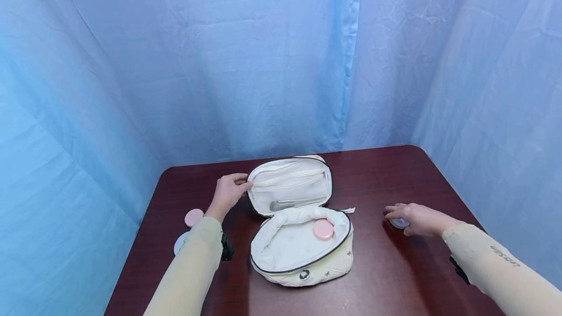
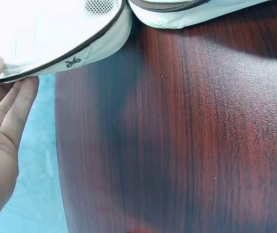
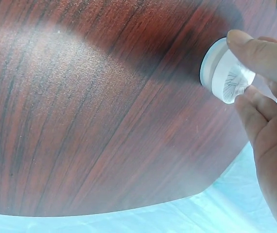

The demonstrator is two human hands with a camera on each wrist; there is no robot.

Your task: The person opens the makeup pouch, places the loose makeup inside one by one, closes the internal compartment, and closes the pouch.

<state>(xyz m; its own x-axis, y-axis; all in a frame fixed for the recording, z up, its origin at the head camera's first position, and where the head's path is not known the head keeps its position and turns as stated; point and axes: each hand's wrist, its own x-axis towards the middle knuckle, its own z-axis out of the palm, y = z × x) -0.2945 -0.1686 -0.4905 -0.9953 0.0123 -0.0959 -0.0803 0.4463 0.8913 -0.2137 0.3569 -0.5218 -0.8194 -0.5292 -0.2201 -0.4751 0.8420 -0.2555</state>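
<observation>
A cream quilted cosmetic bag (image 1: 303, 277) stands unzipped on the table, its lid (image 1: 290, 174) folded back toward the far edge. My left hand (image 1: 225, 195) pinches the left rim of this lid, thumb inside and fingers behind, as the left wrist view shows. Inside the bag a round pink case (image 1: 323, 229) lies at the right. Off to the right of the bag, my right hand (image 1: 425, 219) grips a small round white jar (image 3: 226, 73) between thumb and fingers. Lines pattern the jar's top; the jar appears to be at the tabletop.
Left of the bag lie a round pink case (image 1: 194, 217) and a white round thing (image 1: 179, 244), partly hidden by the left sleeve. A slim greyish item (image 1: 290, 204) rests along the lid's lower edge. Blue curtains (image 1: 281, 62) surround the dark wooden table (image 1: 373, 174).
</observation>
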